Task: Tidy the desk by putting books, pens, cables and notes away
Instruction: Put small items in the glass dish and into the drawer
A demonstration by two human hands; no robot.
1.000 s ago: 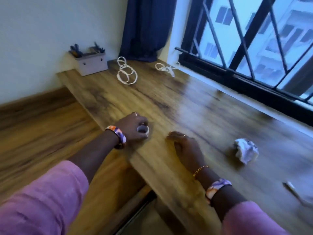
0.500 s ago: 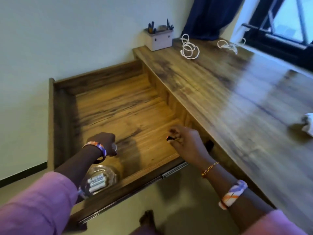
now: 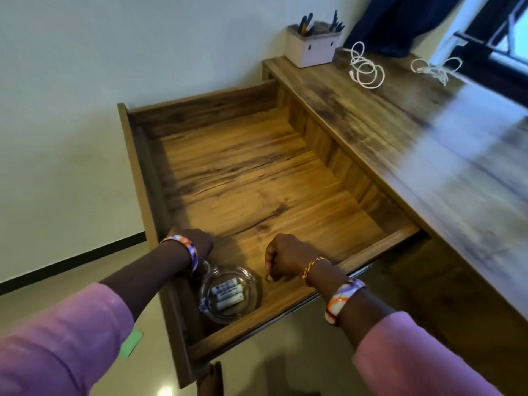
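Wooden desk point(image 3: 414, 155) runs along the right, and your open drawer point(image 3: 257, 178) now fills the middle of the view, far more than it did half a second ago. You're leaning further over it.

Your left hand point(image 3: 200, 247) has come forward to hover just above the glass dish point(image 3: 228, 295), fingers curled under; whether it still holds the small white roll from a second ago, you can't tell from here. Your right hand point(image 3: 285, 261) has pulled back toward the drawer's front edge, just right of the dish, fingers curled down loosely, and nothing shows in its grasp. The small dark thing at its fingertips half a second ago is out of sight now.

Between your wrists, the dish sits in the drawer's near left corner with a few white batteries point(image 3: 227, 294) lying inside.

Well beyond both hands, still out on the desk top, lie the coiled white cable point(image 3: 365, 71) and a second tangled cable point(image 3: 434, 68) near the window. The pen holder point(image 3: 313, 48) stands at the far corner beside them. Crumpled paper has slipped out of view.
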